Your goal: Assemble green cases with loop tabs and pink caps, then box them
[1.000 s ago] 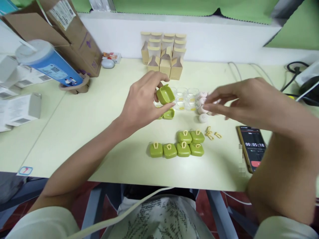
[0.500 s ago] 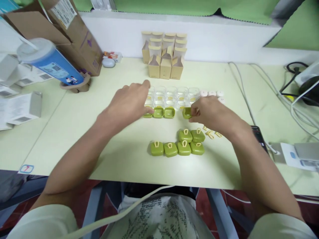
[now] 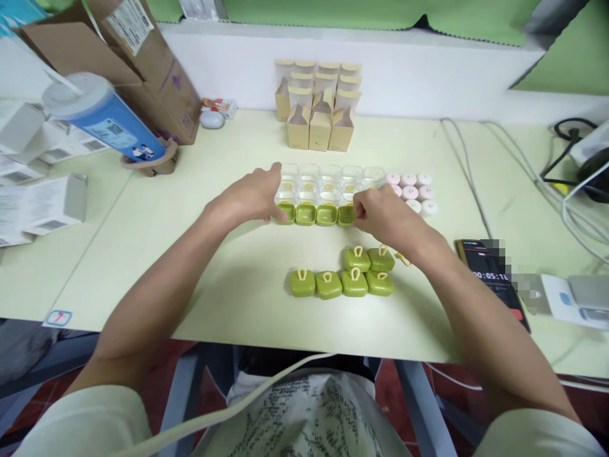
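Several small open green cases (image 3: 305,216) stand in a row along the front of the clear plastic cups (image 3: 330,181). At the row's left end is my left hand (image 3: 250,195), thumb and forefinger spread apart, the thumb against the leftmost green case. My right hand (image 3: 387,216) has its fingers curled at the right end, pinching the edge of the last green case (image 3: 346,216). That case sits against its neighbour. Nearer me are several closed green cases (image 3: 328,285) with yellow loops on top. My right wrist partly covers some loose yellow loops (image 3: 403,259).
Pink and white round pieces (image 3: 409,192) stand right of the cups. Open small cardboard boxes (image 3: 321,130) are at the wall. A phone (image 3: 490,273) and cables (image 3: 469,171) lie to the right. A blue cup (image 3: 118,127), a large carton (image 3: 166,89) and white boxes (image 3: 57,203) occupy the left.
My right hand has moved left with the green case, closing the gap to the row. My left hand stays at the row's left end. More of the pink and white pieces and the phone now show.
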